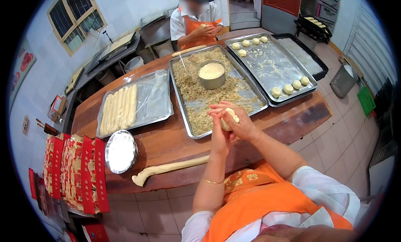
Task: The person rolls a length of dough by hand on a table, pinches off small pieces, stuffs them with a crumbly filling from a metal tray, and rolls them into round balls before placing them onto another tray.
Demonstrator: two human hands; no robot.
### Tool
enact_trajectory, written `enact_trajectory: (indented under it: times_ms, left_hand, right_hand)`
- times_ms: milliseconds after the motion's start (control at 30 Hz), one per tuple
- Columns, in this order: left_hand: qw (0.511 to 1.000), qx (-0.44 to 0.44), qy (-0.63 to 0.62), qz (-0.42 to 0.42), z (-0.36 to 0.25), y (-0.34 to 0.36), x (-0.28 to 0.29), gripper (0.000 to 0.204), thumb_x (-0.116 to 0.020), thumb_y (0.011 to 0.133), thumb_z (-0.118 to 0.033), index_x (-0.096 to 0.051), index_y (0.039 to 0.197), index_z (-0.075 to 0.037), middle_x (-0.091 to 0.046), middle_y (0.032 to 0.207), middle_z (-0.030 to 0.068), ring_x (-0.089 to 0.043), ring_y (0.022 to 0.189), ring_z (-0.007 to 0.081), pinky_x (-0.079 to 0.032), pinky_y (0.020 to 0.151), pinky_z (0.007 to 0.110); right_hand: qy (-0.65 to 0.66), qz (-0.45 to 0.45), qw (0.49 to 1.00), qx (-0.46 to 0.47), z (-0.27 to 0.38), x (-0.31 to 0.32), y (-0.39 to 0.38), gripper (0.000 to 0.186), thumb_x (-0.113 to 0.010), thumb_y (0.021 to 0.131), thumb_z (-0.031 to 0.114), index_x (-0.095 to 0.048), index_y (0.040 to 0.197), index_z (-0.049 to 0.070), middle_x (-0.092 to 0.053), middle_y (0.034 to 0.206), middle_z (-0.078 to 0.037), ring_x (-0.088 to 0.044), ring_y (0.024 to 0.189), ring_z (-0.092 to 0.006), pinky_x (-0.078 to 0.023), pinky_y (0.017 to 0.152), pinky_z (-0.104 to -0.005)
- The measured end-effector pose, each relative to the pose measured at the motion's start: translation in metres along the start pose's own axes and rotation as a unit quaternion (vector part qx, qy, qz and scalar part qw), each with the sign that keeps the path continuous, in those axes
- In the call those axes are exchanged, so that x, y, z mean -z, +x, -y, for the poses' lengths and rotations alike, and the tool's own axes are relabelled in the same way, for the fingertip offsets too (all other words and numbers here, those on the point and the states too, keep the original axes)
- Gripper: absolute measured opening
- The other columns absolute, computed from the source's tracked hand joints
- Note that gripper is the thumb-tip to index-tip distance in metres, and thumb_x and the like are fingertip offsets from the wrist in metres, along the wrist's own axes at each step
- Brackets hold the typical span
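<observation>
Above the near edge of the filling tray, my left hand (218, 131) and my right hand (244, 127) are cupped together around a pale ball of dough (228, 120). Fingers of both hands wrap it, so only part of the dough shows. Below them a tray (195, 134) is spread with crumbly brownish-green filling (200, 113). A round metal pan of pale crumbs (211, 71) sits in that filling, with a thin-handled utensil (184, 65) beside it. A long dough rope (169, 167) lies along the table's near edge, partly behind my left forearm.
A tray (275, 66) at right carries several dough balls. Dough strips (120, 107) lie under plastic on the left tray. Nearby stand a bowl of white powder (120, 151) and red packages (77, 171). Across the wooden table (154, 144), another person (196, 23) holds dough near a rolling pin (189, 50).
</observation>
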State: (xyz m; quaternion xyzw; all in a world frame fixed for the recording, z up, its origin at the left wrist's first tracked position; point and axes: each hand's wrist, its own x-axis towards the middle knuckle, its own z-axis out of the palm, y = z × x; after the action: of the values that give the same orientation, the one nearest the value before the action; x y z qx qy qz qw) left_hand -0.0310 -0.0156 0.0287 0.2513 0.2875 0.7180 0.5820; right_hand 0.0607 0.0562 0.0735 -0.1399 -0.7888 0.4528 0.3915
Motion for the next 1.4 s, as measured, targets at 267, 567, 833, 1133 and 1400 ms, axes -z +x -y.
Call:
enact_trajectory:
  times_ms: [267,567,833,1133,1400]
  left_hand:
    - [0.993,-0.036,0.112,0.032,0.007,-0.023,-0.001,0.045,-0.038,0.105,-0.053,-0.05,0.131,-0.018,-0.058,0.113,-0.0032,-0.056,0.082,0.0072,-0.043,0.055,0.023]
    - [0.995,-0.048,0.075,0.053,0.016,-0.045,-0.017,0.054,-0.043,0.102,-0.058,-0.042,0.139,-0.018,-0.057,0.113,-0.0044,-0.055,0.088,0.0048,-0.043,0.064,0.02]
    - [0.981,-0.113,0.155,0.01,0.027,-0.045,-0.004,0.055,-0.038,0.104,-0.056,-0.044,0.135,-0.011,-0.055,0.118,0.0016,-0.055,0.102,0.0114,-0.048,0.081,0.028]
    - [0.984,-0.089,0.153,0.026,0.02,-0.053,-0.016,0.055,-0.038,0.105,-0.054,-0.048,0.133,-0.007,-0.053,0.125,0.0051,-0.055,0.114,0.017,-0.05,0.09,0.034]
    - [0.977,-0.125,0.172,0.018,0.025,-0.047,-0.012,0.057,-0.043,0.102,-0.058,-0.042,0.142,-0.018,-0.052,0.131,0.0036,-0.056,0.115,0.0165,-0.052,0.088,0.03]
  right_hand:
    - [0.086,0.015,0.995,0.05,0.021,0.004,-0.015,0.059,-0.047,0.1,0.055,-0.072,0.113,0.002,-0.062,0.134,-0.017,-0.038,0.144,-0.0285,-0.025,0.118,-0.046]
    - [0.133,0.027,0.99,0.031,0.012,0.01,-0.033,0.046,-0.046,0.104,0.041,-0.067,0.124,0.006,-0.056,0.143,-0.014,-0.035,0.145,-0.0285,-0.018,0.121,-0.0467]
    - [-0.011,0.067,0.993,0.096,0.035,0.008,-0.033,0.049,-0.042,0.104,0.045,-0.072,0.114,0.008,-0.061,0.137,-0.01,-0.034,0.146,-0.0307,-0.019,0.12,-0.0481]
    - [0.049,-0.072,0.993,0.082,0.031,0.001,-0.039,0.054,-0.039,0.104,0.049,-0.072,0.119,0.009,-0.06,0.138,-0.011,-0.046,0.137,-0.0332,-0.029,0.115,-0.0472]
    - [0.0,0.054,0.996,0.071,0.032,0.009,-0.044,0.052,-0.042,0.103,0.049,-0.074,0.108,0.008,-0.064,0.132,-0.012,-0.044,0.139,-0.0331,-0.029,0.114,-0.0505]
